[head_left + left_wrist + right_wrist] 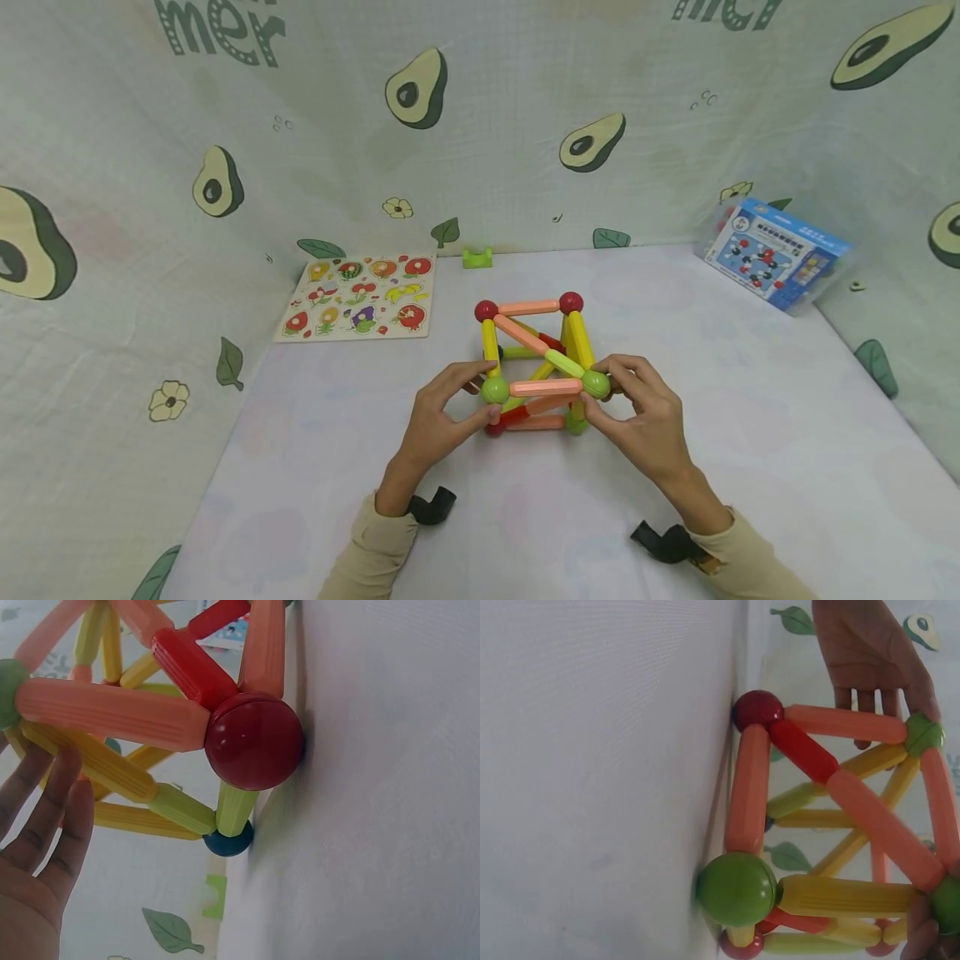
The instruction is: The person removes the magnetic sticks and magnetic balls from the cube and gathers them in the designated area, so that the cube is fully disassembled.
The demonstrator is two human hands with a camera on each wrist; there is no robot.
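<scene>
Framework (536, 343) of coloured rods and balls standing on white table (480, 533), between left hand (442, 421) and right hand (643, 412); near-left green ball (495, 390) pinched by left thumb and forefinger, near-right green ball (596, 384) between right thumb and curled fingers; farther off, fruit board (356, 304) and blue box (776, 254)

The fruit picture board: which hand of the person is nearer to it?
Left. The left hand, at one green ball, is in front of the board and to its right; the right hand, at another green ball, is farther right.
</scene>
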